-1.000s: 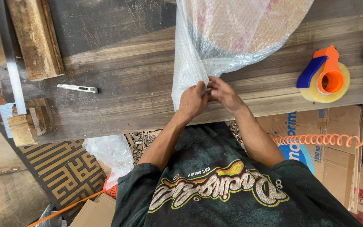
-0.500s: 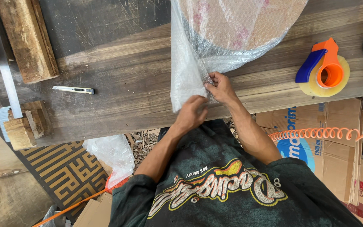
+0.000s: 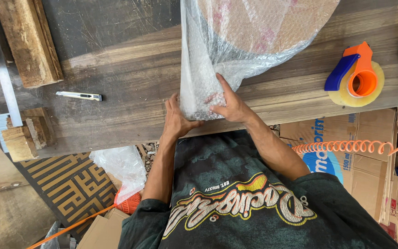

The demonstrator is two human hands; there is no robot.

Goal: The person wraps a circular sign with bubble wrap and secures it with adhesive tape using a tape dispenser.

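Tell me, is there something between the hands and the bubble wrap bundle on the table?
Nothing visible is between them. The left hand and the right hand both rest directly on the near end of the bubble wrap bundle. The utility knife and tape dispenser lie off to the sides.

The person wears a dark, faded T-shirt (image 3: 254, 203) with short sleeves and big curly yellow-and-pink letters across it.

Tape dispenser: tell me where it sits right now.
In the head view the tape dispenser lies at the right end of the wooden table, right of the bubble-wrapped bundle and beyond the right hand.
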